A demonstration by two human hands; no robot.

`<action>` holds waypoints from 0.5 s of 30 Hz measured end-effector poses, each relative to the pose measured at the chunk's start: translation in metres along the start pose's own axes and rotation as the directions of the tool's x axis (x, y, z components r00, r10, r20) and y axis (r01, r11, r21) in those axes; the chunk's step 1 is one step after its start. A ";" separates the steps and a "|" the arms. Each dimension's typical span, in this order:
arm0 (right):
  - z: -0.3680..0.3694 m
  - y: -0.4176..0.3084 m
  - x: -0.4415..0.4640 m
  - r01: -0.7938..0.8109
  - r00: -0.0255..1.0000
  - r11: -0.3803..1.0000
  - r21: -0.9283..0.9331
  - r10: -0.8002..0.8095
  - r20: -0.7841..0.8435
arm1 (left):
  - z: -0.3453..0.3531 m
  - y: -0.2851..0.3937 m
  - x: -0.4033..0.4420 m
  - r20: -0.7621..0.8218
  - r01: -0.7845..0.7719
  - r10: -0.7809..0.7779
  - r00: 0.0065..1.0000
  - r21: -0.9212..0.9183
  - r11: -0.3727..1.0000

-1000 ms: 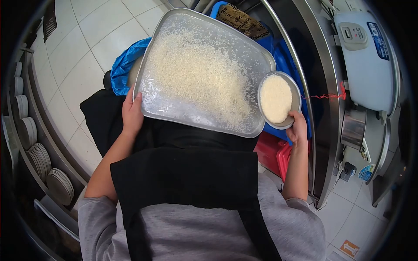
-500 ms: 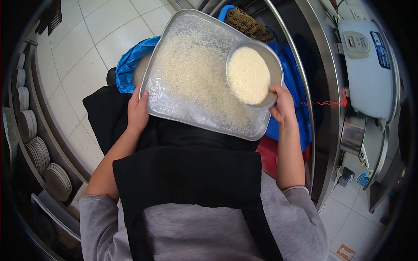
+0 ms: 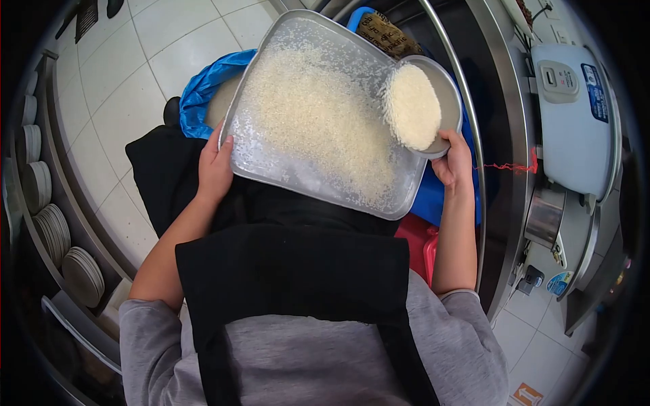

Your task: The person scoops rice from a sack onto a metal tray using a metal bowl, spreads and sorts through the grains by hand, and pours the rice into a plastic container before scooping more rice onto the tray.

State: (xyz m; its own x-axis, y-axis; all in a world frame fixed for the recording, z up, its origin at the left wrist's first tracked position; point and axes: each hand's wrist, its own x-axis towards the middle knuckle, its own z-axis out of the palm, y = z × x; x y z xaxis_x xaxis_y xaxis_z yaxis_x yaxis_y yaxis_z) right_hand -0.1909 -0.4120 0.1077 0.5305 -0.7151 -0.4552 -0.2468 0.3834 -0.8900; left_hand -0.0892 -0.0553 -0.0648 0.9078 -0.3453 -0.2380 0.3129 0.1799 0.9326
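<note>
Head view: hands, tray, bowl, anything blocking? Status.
Left hand grips edge of rectangular silver metal tray. Right hand holds round silver metal bowl at tray's right edge. Loose white rice grains across tray, more in bowl. No visible obstruction between them.

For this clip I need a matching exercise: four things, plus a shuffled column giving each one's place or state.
1. Left hand
2. Metal bowl
3. Blue plastic bag
4. Plates

A. In stacks, left side of the picture
B. Mouth open, seen beside the tray
C. Gripping the tray's edge
D. In the right hand, holding rice

Pairs: 1-C, 2-D, 3-B, 4-A
</note>
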 end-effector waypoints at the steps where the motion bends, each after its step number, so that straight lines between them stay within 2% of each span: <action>1: 0.005 -0.002 -0.011 0.001 0.995 1.000 -0.016 -0.002 -0.100 | -0.001 -0.002 0.001 -0.004 -0.038 0.038 0.999 0.019 0.999; 2: -0.012 -0.005 -0.010 0.001 0.994 1.000 -0.013 -0.003 -0.106 | -0.001 -0.003 0.001 0.003 -0.037 0.037 0.999 0.020 0.999; 3: -0.041 -0.009 -0.003 -0.059 0.998 0.976 -0.208 0.055 -0.026 | -0.001 -0.003 0.002 -0.005 -0.034 0.034 0.999 0.026 0.999; 6: -0.061 -0.001 -0.015 -0.051 0.999 0.978 -0.201 0.053 0.005 | -0.005 -0.008 0.003 -0.010 -0.035 0.036 0.999 0.047 0.998; 8: -0.087 0.008 -0.012 -0.052 0.994 0.990 -0.132 0.039 -0.098 | -0.004 -0.009 0.003 -0.008 -0.039 0.040 0.999 0.060 0.997; 9: -0.092 0.007 -0.016 -0.051 0.994 0.990 -0.128 0.039 -0.100 | -0.004 -0.009 0.003 -0.015 -0.037 0.037 0.999 0.059 0.998; 12: -0.106 0.009 -0.023 -0.038 0.997 0.979 -0.201 0.023 -0.077 | -0.004 -0.008 0.003 -0.022 -0.030 0.031 0.999 0.047 0.998; 14: -0.122 0.019 -0.018 0.026 0.986 0.999 -0.045 -0.033 -0.166 | -0.003 -0.010 0.003 -0.021 -0.022 0.023 1.000 0.031 0.999; 15: -0.113 0.018 -0.024 0.015 0.982 0.999 -0.041 -0.022 -0.186 | -0.003 -0.010 0.003 -0.024 -0.012 0.013 1.000 0.022 1.000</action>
State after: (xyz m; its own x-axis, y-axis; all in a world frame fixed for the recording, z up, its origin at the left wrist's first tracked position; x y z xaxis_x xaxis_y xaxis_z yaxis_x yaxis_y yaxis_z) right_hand -0.2997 -0.4543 0.0999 0.3756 -0.8198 -0.4323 -0.2724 0.3483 -0.8970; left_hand -0.0889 -0.0554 -0.0755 0.9183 -0.3205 -0.2324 0.2954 0.1640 0.9412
